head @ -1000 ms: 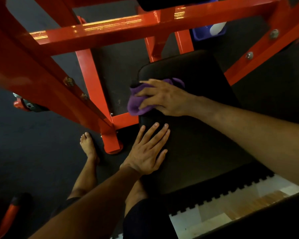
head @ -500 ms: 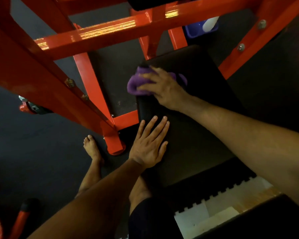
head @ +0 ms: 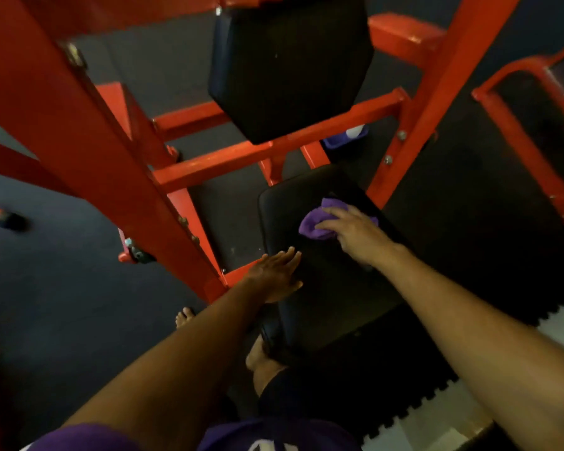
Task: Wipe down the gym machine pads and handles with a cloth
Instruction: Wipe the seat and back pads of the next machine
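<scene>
A black seat pad (head: 326,288) of the red gym machine lies below me in the head view. My right hand (head: 352,232) presses a bunched purple cloth (head: 316,221) onto the far part of the seat pad, fingers spread over the cloth. My left hand (head: 277,275) lies flat with straight fingers on the pad's near left edge. A second black pad (head: 287,66), the upright chest pad, is mounted on the frame above the seat.
Red steel beams (head: 79,151) cross the left and top, another beam (head: 437,92) slants at the right. A red frame with a dark plate (head: 528,125) stands far right. A purple tub with a white bottle (head: 349,136) sits on the dark floor. My bare foot (head: 184,317) stands by the frame's base.
The camera has tilted up, bringing the upper pad into view. My right hand with the cloth has slid from the seat's left edge toward its middle and right. My left hand stays flat on the pad.
</scene>
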A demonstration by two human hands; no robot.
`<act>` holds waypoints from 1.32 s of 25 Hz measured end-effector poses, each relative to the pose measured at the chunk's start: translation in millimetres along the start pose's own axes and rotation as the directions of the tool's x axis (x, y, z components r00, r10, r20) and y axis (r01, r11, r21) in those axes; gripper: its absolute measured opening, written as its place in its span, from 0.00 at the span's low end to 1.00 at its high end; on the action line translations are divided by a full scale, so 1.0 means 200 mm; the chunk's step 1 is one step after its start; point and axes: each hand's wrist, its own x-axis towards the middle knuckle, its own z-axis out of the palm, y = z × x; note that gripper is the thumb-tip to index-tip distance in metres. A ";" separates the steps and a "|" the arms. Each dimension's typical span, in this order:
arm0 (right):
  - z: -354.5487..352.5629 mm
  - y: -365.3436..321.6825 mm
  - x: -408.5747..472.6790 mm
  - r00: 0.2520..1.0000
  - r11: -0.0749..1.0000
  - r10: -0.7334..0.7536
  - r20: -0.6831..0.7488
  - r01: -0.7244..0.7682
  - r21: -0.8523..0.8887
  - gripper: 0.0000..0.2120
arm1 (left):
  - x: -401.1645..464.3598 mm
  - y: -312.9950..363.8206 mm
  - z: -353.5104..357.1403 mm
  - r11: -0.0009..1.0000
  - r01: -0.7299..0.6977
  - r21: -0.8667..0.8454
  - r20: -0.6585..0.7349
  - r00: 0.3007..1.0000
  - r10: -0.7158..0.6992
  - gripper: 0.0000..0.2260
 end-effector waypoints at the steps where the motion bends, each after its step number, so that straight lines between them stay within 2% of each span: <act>1: -0.01 -0.06 -0.07 0.996 0.995 0.062 -0.058 -0.057 0.078 0.27 | -0.07 -0.01 -0.05 1.000 0.008 0.002 -0.018 1.000 -0.008 0.34; 5: -0.05 -0.25 -0.30 0.955 0.918 0.245 -0.169 -0.173 0.358 0.26 | -0.36 -0.10 -0.26 0.997 0.062 0.054 -0.127 0.990 -0.055 0.32; 11: -0.20 -0.48 -0.37 0.879 0.845 0.344 -0.331 -0.136 0.517 0.27 | -0.67 -0.19 -0.75 0.994 0.031 0.101 -0.350 0.937 0.007 0.30; 16: -0.38 -0.71 -0.26 0.813 0.861 0.328 -0.481 -0.048 0.507 0.28 | -0.81 -0.30 -1.07 0.998 -0.042 0.046 -0.553 0.831 0.061 0.31; 20: -0.62 -0.86 -0.20 0.726 0.885 0.270 -0.632 0.072 0.461 0.30 | -0.90 -0.36 -1.29 0.996 -0.079 0.042 -0.682 0.726 0.086 0.31; 23: -0.78 -0.91 -0.17 0.676 0.893 0.253 -0.692 0.111 0.435 0.28 | -0.96 -0.38 -1.49 0.984 -0.098 0.151 -0.728 0.662 0.178 0.32; 25: -0.88 -0.89 -0.12 0.637 0.900 0.262 -0.725 0.109 0.422 0.26 | -1.01 -0.41 -1.65 0.961 -0.082 0.263 -0.768 0.585 0.260 0.31; 28: -1.02 -0.87 0.00 0.599 0.904 0.272 -0.754 0.110 0.414 0.30 | -1.05 -0.45 -1.89 0.930 -0.022 0.366 -0.811 0.482 0.330 0.32; 31: -1.16 -0.83 0.15 0.544 0.909 0.251 -0.800 0.151 0.388 0.33 | -0.99 -0.46 -2.04 0.961 -0.012 0.275 -0.858 0.448 0.251 0.37; 33: -1.23 -0.77 0.26 0.536 0.915 0.252 -0.806 0.139 0.379 0.32 | -0.88 -0.45 -2.08 0.979 -0.016 0.203 -0.883 0.429 0.190 0.37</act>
